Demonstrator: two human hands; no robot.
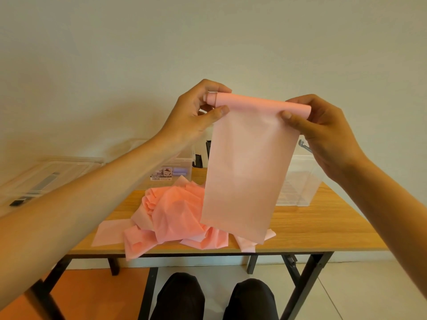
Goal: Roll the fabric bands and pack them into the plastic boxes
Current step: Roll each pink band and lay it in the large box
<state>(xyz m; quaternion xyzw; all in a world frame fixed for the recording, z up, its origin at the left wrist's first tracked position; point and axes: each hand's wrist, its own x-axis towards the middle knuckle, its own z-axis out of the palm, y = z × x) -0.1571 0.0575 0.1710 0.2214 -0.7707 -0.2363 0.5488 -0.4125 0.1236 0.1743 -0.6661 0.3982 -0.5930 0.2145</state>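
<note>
A pink fabric band [240, 162] hung in the air above the worktop [312, 229], its top edge rolled into a tube, the left hand [196, 114] and right hand [323, 135] each pinching one end. Beneath lay a heap of loose pink bands [171, 215]. Two clear plastic boxes stood behind: the left box [178, 162] held small lilac rolls, the right box [300, 181] contents unclear. One lid [39, 179] lay left

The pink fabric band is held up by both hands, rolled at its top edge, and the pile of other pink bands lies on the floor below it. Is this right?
Not quite. The head view shows the pile of pink bands lying on the wooden table, not on the floor. The rest holds: both hands, left and right, hold the pink fabric band, rolled at its top edge.
</note>
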